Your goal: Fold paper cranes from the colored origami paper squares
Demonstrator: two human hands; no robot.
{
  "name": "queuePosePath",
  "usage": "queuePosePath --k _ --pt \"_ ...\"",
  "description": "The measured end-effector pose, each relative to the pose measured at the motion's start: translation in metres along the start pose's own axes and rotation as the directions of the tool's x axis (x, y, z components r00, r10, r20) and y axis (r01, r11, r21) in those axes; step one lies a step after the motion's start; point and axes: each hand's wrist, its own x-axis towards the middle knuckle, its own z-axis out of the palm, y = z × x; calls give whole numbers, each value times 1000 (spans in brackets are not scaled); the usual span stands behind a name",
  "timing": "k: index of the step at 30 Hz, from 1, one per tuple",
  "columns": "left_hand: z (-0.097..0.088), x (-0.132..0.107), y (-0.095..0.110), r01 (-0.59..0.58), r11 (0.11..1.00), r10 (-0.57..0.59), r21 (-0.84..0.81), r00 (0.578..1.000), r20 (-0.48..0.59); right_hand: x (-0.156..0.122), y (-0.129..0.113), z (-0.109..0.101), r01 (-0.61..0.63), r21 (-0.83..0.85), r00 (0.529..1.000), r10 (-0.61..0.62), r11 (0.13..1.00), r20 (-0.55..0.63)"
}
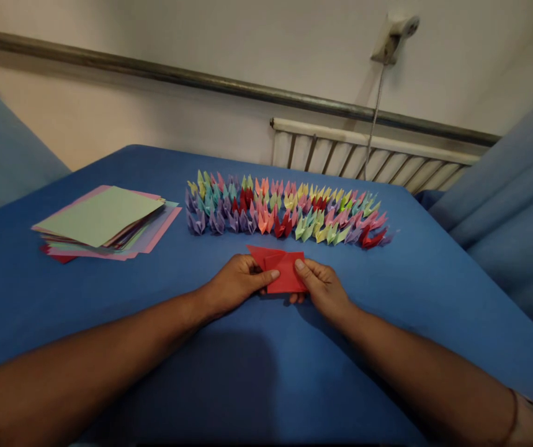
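A partly folded sheet of red paper is held between my two hands above the blue tabletop. My left hand pinches its left side, with the thumb lying across the front and a pointed flap sticking up at the upper left. On the right edge, my right hand grips it with the thumb in front and fingertips showing below. Just beyond the hands stand several rows of folded paper cranes in purple, red, pink, yellow, green and blue.
To the left lies an uneven stack of coloured paper sheets, pale green on top. The blue-covered table reaches toward a wall with a metal rail and a radiator. Blue curtains hang at both sides.
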Motion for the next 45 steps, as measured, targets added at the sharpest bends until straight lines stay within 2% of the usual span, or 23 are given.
queuePosePath --k 5,9,13,18,27,31,37,45 --pt "1 0 0 -77 996 66 -48 979 -192 0 0 -2 -29 -34 997 31 999 65" --pt "1 -3 4 -157 987 147 -19 956 -254 -1 1 -2 -9 -72 996 15 997 83" --pt "1 -6 6 -216 975 224 60 949 -221 1 2 -3 -40 -3 996 40 999 75" --pt "3 -7 3 -162 974 185 157 972 -148 4 3 -5 -62 96 996 56 993 64" --pt "2 -8 5 -136 990 137 34 990 -36 3 3 -5 13 88 997 -20 996 77" --pt "1 -7 5 -136 990 137 28 989 -60 3 4 -5 17 151 995 -31 988 91" --pt "0 -4 7 -90 996 87 -9 978 -188 2 3 -7 62 160 987 -84 985 135" --pt "-1 0 3 -106 994 94 -38 968 -233 2 5 -7 62 143 987 -82 988 135"
